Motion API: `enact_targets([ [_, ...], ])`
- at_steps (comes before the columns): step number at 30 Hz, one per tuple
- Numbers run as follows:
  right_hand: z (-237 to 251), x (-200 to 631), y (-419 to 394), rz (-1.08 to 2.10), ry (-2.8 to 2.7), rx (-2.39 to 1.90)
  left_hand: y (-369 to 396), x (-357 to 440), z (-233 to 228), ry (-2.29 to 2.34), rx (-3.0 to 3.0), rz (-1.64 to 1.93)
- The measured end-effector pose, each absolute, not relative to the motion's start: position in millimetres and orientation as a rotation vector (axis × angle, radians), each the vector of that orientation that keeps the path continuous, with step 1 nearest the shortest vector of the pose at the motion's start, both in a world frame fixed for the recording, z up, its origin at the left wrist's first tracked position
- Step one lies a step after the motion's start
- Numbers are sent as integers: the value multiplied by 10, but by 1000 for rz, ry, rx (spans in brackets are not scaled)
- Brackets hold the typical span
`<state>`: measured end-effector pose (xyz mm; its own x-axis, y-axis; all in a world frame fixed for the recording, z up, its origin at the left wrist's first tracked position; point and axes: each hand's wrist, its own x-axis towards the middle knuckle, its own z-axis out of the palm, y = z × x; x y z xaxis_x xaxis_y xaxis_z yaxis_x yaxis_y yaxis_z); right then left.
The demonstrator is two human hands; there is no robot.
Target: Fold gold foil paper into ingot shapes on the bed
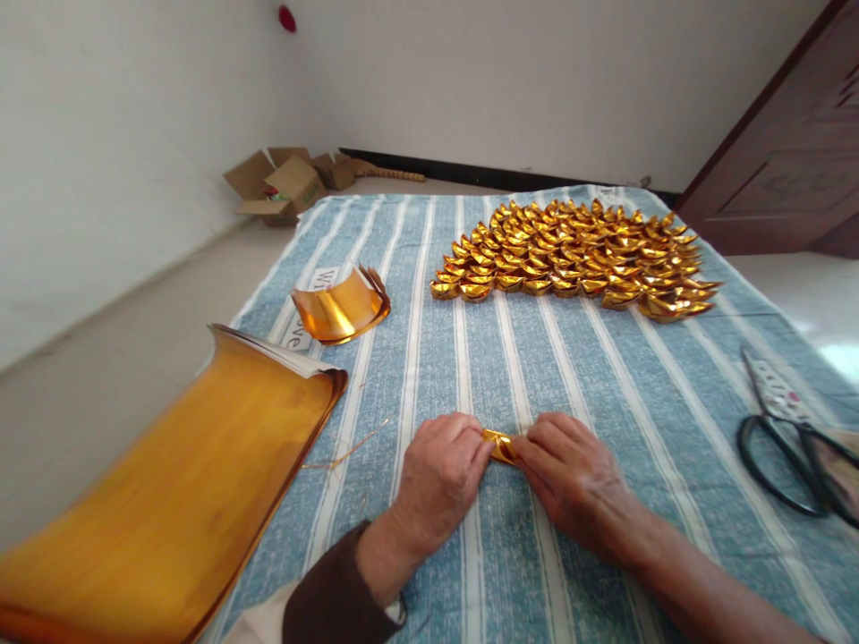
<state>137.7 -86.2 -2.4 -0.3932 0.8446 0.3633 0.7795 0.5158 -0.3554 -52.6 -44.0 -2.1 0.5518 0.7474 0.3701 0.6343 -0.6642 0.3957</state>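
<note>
My left hand (439,478) and my right hand (570,474) meet over a small folded piece of gold foil paper (500,444), each pinching one end of it, low over the blue striped cloth (604,376). Most of the piece is hidden under my fingers. A large group of finished gold paper ingots (577,255) lies in rows at the far side of the cloth. A curled small stack of gold paper strips (341,309) lies to the left of centre.
A big stack of gold foil sheets (181,492) lies at the left, overhanging the cloth's edge. Black scissors (788,438) rest at the right edge. Open cardboard boxes (278,183) stand by the far wall. A dark wooden door (785,152) is at the right.
</note>
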Motion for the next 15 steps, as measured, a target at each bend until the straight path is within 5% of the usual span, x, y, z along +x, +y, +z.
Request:
enact_targets([
  [15,-28,1296,-930,1,-2337,-1357,-473,-482,-44,1206,2646,773],
])
